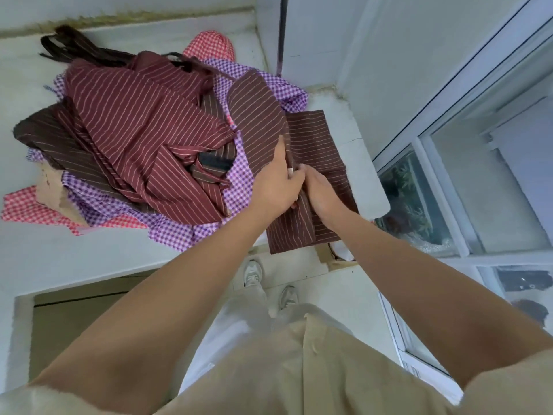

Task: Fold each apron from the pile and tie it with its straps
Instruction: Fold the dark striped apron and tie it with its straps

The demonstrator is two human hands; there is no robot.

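Closely, left hand [276, 181], right hand [321, 190] gripping folded apron [323, 139], pile [143, 130] beside

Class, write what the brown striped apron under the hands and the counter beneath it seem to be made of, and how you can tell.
The brown striped apron: matte woven cloth, probably cotton; it creases and folds flat. The counter: hard, pale, smooth, perhaps stone or painted concrete; cannot tell which.
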